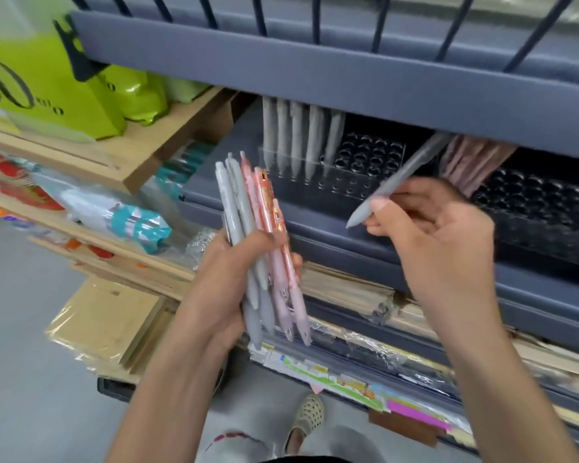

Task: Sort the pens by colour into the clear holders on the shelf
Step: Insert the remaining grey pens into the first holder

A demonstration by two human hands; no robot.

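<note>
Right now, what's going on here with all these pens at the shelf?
A person is sorting pens at a shelf. The left hand grips a bundle of grey and pink pens, while the right hand pinches a single grey pen in front of the holders. The left clear holder has a row of grey pens at its left end and many free holes; the right clear holder has pink pens at its back left.

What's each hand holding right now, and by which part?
The right hand pinches one grey pen near its tip. The left hand grips a bundle of grey and pink pens around their middles.
</note>
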